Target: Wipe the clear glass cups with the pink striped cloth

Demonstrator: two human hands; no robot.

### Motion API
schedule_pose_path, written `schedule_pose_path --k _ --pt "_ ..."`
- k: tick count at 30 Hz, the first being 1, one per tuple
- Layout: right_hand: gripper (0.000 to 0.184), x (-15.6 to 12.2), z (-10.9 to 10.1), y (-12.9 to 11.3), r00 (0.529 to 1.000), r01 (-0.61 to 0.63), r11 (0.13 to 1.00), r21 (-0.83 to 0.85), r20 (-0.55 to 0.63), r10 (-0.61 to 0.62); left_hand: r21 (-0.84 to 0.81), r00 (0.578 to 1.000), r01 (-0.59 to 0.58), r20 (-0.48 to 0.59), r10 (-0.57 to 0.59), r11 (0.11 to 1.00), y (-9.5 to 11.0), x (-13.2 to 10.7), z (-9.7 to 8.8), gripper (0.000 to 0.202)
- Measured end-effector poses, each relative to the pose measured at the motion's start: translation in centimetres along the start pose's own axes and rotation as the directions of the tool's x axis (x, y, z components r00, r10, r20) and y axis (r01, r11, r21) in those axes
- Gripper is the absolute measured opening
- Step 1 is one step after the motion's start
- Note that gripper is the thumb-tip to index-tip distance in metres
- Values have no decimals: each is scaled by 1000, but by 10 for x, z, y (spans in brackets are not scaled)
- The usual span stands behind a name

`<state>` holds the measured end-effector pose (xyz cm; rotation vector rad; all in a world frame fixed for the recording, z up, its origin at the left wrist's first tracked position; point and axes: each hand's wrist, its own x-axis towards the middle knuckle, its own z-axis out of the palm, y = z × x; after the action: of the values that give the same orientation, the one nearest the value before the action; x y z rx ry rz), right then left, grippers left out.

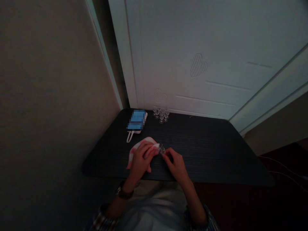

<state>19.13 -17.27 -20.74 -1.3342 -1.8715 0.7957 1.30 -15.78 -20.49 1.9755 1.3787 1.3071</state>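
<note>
A pink and white cloth (132,157) is bunched in my left hand (141,158), its loose end spread over the dark table. The fingers pinch a fold of it against one end of a small clear glass (161,149). My right hand (175,162) grips the other side of that glass between thumb and fingertips. The glass lies tilted on its side between the two hands, just above the table. Several more small stemmed clear glasses (161,114) stand close together at the table's back edge.
A phone with a blurred blue screen (137,120) lies at the back left, a white strap loop (130,136) hanging from it. Behind the black table (207,147) rises a white door panel (168,57). A wall (53,96) borders the left, and pale cables (281,165) run at the right.
</note>
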Motion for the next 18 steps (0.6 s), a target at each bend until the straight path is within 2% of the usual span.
schedule_pose_path --k 18 --pt "24 -1 -1 1 999 -13 1000 -22 -38 12 -32 999 -15 31 16 999 8 -2 -3 26"
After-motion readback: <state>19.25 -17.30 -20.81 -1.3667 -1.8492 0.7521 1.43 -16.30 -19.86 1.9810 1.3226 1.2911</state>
